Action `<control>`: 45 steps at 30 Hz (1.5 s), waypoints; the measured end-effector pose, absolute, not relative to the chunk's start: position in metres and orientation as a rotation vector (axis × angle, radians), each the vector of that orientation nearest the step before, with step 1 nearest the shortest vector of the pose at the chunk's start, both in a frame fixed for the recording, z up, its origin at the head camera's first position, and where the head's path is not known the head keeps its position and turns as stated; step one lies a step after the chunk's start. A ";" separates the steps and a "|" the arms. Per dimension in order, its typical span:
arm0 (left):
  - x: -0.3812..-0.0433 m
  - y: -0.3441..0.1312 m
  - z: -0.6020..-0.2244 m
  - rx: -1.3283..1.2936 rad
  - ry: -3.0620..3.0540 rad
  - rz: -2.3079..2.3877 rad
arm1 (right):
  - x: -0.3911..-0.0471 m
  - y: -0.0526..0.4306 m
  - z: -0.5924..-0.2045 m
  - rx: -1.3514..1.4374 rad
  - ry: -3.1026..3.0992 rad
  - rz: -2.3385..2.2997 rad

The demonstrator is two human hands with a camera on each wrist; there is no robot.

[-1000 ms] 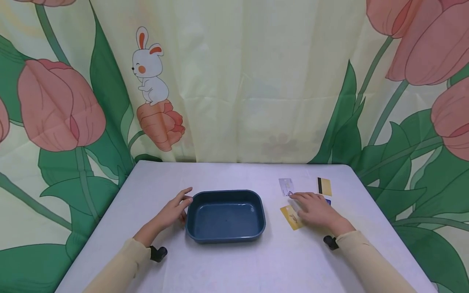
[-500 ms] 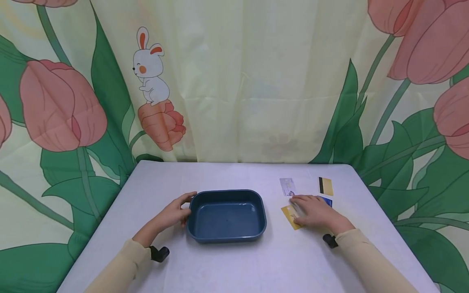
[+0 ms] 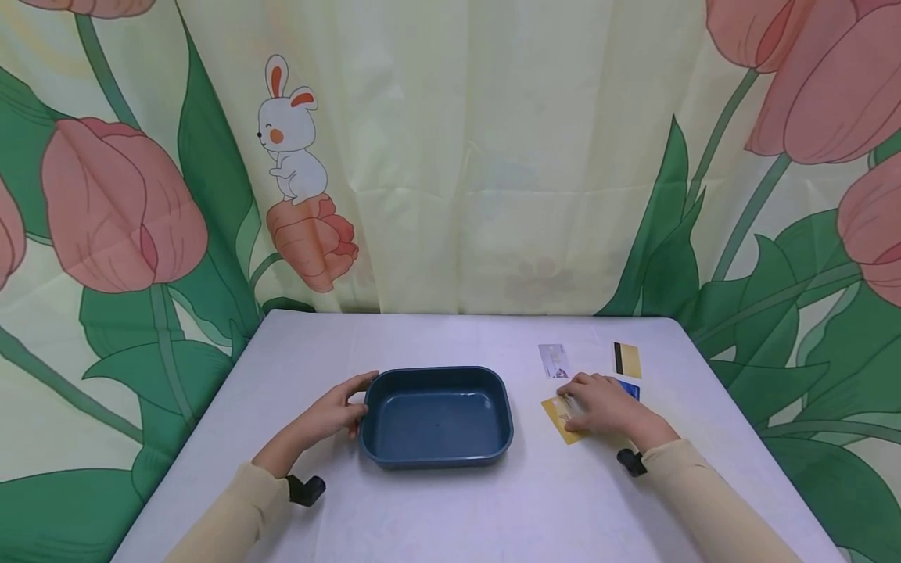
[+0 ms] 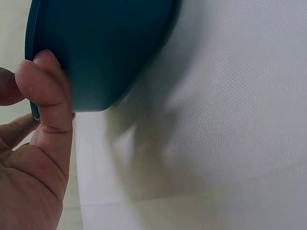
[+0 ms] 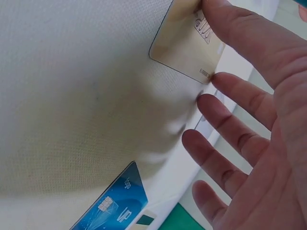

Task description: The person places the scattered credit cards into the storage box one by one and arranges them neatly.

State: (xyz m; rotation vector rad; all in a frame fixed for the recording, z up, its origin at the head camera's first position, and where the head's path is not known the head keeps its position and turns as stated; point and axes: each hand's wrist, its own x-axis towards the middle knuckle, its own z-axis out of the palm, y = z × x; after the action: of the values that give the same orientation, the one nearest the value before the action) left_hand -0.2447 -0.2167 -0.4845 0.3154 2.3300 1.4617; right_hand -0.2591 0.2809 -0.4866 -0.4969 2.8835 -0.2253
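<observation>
A dark blue rectangular plastic container [image 3: 436, 457] stands on the white tabletop, and nothing lies in it. My left hand [image 3: 329, 410] holds its left side, thumb against the outer wall [image 4: 91, 67] and fingers at the rim. On the right, my right hand [image 3: 604, 405] is over a gold bank card [image 3: 559, 418] lying on the cloth. In the right wrist view, thumb and index finger take the gold card [image 5: 180, 43] at opposite edges while the other fingers curl loosely. A blue bank card [image 5: 117, 206] lies beside this hand, partly hidden in the head view.
A silver-grey bank card [image 3: 554, 360] lies behind the right hand. Farther right is a gold card with a black stripe [image 3: 629, 360]. A white cloth covers the table [image 3: 450, 516]; a printed tulip-and-rabbit curtain [image 3: 457, 156] hangs behind it.
My left fingers have come down onto the container's rim. My right fingers have drawn in, and the thumb has moved down to the gold card's near edge.
</observation>
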 end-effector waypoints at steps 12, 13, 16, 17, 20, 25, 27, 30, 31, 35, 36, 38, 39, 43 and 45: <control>-0.244 -0.217 -0.487 0.316 2.346 1.464 | -0.259 0.282 -0.484 -0.438 2.841 -0.262; -0.244 -0.217 -0.488 0.307 2.348 1.459 | -0.259 0.282 -0.483 -0.428 2.834 -0.258; -0.244 -0.216 -0.487 0.304 2.346 1.451 | -0.260 0.282 -0.483 -0.405 2.825 -0.230; -0.244 -0.215 -0.487 0.302 2.343 1.450 | -0.260 0.282 -0.483 -0.400 2.824 -0.225; -0.243 -0.215 -0.486 0.303 2.337 1.454 | -0.261 0.282 -0.483 -0.384 2.811 -0.248; -0.242 -0.215 -0.486 0.310 2.333 1.466 | -0.259 0.282 -0.484 -0.333 2.771 -0.361; -0.242 -0.216 -0.485 0.310 2.336 1.469 | -0.259 0.283 -0.485 -0.306 2.762 -0.385; -0.242 -0.216 -0.486 0.304 2.338 1.466 | -0.258 0.283 -0.485 -0.281 2.760 -0.411; -0.242 -0.217 -0.486 0.307 2.337 1.464 | -0.258 0.283 -0.485 -0.272 2.763 -0.423; -0.242 -0.217 -0.486 0.307 2.326 1.465 | -0.261 0.282 -0.486 -0.244 2.778 -0.495; -0.242 -0.217 -0.486 0.310 2.325 1.467 | -0.262 0.281 -0.486 -0.232 2.780 -0.519; -0.242 -0.217 -0.486 0.312 2.321 1.475 | -0.264 0.280 -0.486 -0.214 2.781 -0.572; -0.242 -0.218 -0.486 0.314 2.319 1.479 | -0.265 0.279 -0.486 -0.209 2.783 -0.594; -0.243 -0.217 -0.487 0.312 2.324 1.485 | -0.267 0.278 -0.485 -0.225 2.805 -0.657; -0.243 -0.217 -0.488 0.302 2.328 1.483 | -0.266 0.278 -0.485 -0.261 2.827 -0.665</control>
State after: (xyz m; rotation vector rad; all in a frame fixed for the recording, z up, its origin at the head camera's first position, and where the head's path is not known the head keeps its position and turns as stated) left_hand -0.2428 -0.2167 -0.4876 0.3018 2.3281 1.4833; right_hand -0.2661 0.2782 -0.4848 -0.2610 2.8268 -0.6648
